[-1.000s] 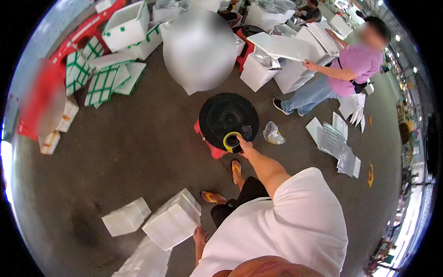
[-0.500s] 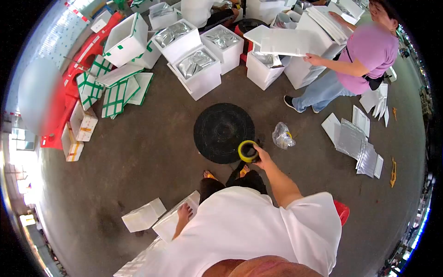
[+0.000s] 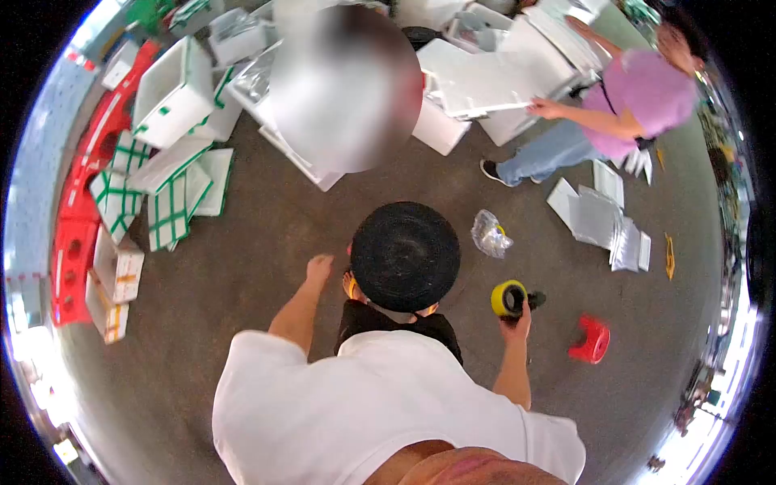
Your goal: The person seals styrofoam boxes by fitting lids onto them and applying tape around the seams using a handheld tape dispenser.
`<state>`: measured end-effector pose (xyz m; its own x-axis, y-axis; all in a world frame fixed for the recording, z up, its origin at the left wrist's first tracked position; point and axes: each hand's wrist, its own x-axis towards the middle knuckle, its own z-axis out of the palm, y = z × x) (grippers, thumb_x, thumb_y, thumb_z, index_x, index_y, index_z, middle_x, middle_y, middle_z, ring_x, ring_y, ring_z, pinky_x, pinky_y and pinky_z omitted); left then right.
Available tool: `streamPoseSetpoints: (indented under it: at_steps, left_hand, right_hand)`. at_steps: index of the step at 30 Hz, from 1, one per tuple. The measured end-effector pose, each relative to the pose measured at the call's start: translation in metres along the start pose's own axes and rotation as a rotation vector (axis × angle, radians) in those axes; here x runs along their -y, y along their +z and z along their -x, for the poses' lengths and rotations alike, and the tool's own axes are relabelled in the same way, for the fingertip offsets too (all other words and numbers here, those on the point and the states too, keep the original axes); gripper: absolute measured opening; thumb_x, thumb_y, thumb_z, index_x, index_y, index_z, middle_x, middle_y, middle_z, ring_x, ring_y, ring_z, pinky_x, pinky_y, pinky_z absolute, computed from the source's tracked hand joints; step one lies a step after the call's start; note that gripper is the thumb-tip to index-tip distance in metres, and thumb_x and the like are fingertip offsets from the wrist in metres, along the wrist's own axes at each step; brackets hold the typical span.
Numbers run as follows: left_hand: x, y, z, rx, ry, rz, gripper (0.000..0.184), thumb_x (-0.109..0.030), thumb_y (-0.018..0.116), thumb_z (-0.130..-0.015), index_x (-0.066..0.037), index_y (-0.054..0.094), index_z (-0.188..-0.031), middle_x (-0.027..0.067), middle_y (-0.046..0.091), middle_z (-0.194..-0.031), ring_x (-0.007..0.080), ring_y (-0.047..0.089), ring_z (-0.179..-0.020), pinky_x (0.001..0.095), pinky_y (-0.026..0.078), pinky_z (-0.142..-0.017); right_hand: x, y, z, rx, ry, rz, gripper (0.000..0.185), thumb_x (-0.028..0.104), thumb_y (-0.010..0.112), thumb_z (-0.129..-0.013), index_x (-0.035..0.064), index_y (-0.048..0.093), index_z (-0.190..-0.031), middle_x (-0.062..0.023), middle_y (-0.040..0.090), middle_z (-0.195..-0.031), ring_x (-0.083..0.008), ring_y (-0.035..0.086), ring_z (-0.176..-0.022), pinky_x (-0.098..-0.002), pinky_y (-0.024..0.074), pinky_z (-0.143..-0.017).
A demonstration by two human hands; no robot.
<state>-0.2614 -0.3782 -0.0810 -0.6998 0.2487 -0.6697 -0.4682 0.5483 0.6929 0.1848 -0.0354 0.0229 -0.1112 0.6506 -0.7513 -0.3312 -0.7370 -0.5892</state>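
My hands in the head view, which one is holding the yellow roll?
Your right hand: it grips the yellow roll. Your left hand, left of the round black disc, shows nothing in it.

Single head cam, looking forward and steeply down, wide fisheye with black corners. Wearer's white shirt (image 3: 380,396) very close at 6 o'clock; left hand (image 3: 319,269) at 8, right hand (image 3: 515,325) at 4. Round black tabletop (image 3: 405,257) near centre, white boxes (image 3: 187,105) farther, 10 to 1.
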Motion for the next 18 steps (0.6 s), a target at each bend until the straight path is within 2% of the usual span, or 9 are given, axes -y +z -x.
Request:
streamPoseSetpoints:
  at_steps: [1, 3, 5, 6, 8, 9, 11, 14, 18]
  left_hand:
    - [0.017, 0.001, -0.046, -0.012, 0.172, -0.041, 0.024, -0.024, 0.062, -0.086, -0.004, 0.061, -0.073, 0.0048, 0.056, -0.064, 0.0148, 0.053, -0.059, 0.0330, 0.042, -0.053]
    - [-0.025, -0.002, -0.058, 0.022, 0.103, 0.042, 0.025, -0.027, 0.061, -0.088, -0.005, 0.064, -0.076, 0.0065, 0.055, -0.063, 0.0138, 0.054, -0.061, 0.0319, 0.042, -0.054]
    - [-0.069, -0.006, -0.058, 0.032, 0.049, -0.060, 0.023, -0.027, 0.062, -0.090, -0.005, 0.066, -0.087, 0.0054, 0.058, -0.070, 0.0127, 0.055, -0.065, 0.0302, 0.044, -0.055]
    - [-0.072, -0.004, -0.062, 0.015, 0.033, -0.048, 0.023, -0.027, 0.062, -0.090, -0.005, 0.066, -0.087, 0.0054, 0.058, -0.070, 0.0127, 0.055, -0.065, 0.0302, 0.044, -0.055]
    - [-0.085, -0.018, -0.078, -0.033, 0.068, 0.319, 0.019, -0.023, 0.059, -0.094, -0.010, 0.055, -0.081, 0.0017, 0.051, -0.070, 0.0142, 0.048, -0.056, 0.0306, 0.040, -0.049]
    - [-0.087, -0.026, -0.082, -0.041, 0.065, 0.311, 0.019, -0.023, 0.059, -0.094, -0.010, 0.055, -0.081, 0.0017, 0.051, -0.070, 0.0142, 0.048, -0.056, 0.0306, 0.040, -0.049]
    - [-0.103, -0.039, -0.100, -0.169, -0.073, 0.434, 0.020, -0.023, 0.061, -0.094, -0.009, 0.053, -0.082, 0.0025, 0.053, -0.072, 0.0143, 0.050, -0.056, 0.0308, 0.040, -0.048]
    - [-0.112, -0.072, -0.155, -0.145, -0.091, 0.366, 0.020, -0.022, 0.063, -0.092, -0.007, 0.054, -0.082, 0.0046, 0.055, -0.073, 0.0162, 0.052, -0.055, 0.0309, 0.039, -0.046]
    - [-0.123, -0.098, -0.307, -0.141, -0.142, 0.292, 0.021, -0.022, 0.064, -0.090, -0.005, 0.054, -0.082, 0.0059, 0.054, -0.072, 0.0174, 0.050, -0.052, 0.0317, 0.038, -0.043]
  right_hand:
    - [-0.008, 0.012, 0.016, 0.035, -0.019, -0.117, 0.055, 0.038, 0.059, -0.094, 0.0065, 0.046, -0.138, -0.0126, 0.050, -0.138, -0.0314, 0.049, -0.126, -0.0535, 0.0441, -0.101]
    - [-0.019, 0.037, 0.027, 0.032, 0.025, -0.079, 0.056, 0.037, 0.061, -0.094, 0.0071, 0.046, -0.139, -0.0119, 0.049, -0.140, -0.0313, 0.049, -0.127, -0.0531, 0.0422, -0.103]
    - [-0.028, 0.055, 0.021, 0.156, 0.053, -0.038, 0.056, 0.037, 0.062, -0.093, 0.0076, 0.047, -0.138, -0.0111, 0.049, -0.141, -0.0311, 0.049, -0.126, -0.0526, 0.0424, -0.102]
    - [-0.030, 0.082, 0.023, 0.053, 0.050, 0.033, 0.054, 0.034, 0.063, -0.093, 0.0081, 0.049, -0.138, -0.0100, 0.050, -0.140, -0.0309, 0.050, -0.125, -0.0526, 0.0421, -0.103]
    - [-0.043, 0.114, -0.008, 0.204, 0.107, 0.002, 0.049, 0.029, 0.062, -0.095, 0.0070, 0.048, -0.136, -0.0116, 0.052, -0.136, -0.0330, 0.053, -0.122, -0.0514, 0.0483, -0.098]
    - [-0.048, 0.135, -0.026, 0.285, 0.123, 0.030, 0.047, 0.026, 0.062, -0.095, 0.0063, 0.049, -0.135, -0.0111, 0.054, -0.135, -0.0318, 0.054, -0.121, -0.0495, 0.0494, -0.098]
    - [-0.055, 0.199, -0.038, 0.358, 0.106, 0.061, 0.045, 0.023, 0.065, -0.093, 0.0035, 0.052, -0.132, -0.0109, 0.055, -0.134, -0.0281, 0.054, -0.122, -0.0457, 0.0498, -0.099]
    - [-0.072, 0.303, -0.071, 0.418, 0.110, 0.096, 0.043, 0.022, 0.066, -0.092, 0.0014, 0.054, -0.129, -0.0106, 0.058, -0.130, -0.0250, 0.055, -0.121, -0.0425, 0.0498, -0.100]
    - [-0.109, 0.452, -0.142, 0.548, 0.100, 0.274, 0.035, 0.022, 0.063, -0.094, 0.0015, 0.060, -0.121, -0.0076, 0.063, -0.121, -0.0206, 0.061, -0.111, -0.0364, 0.0524, -0.094]
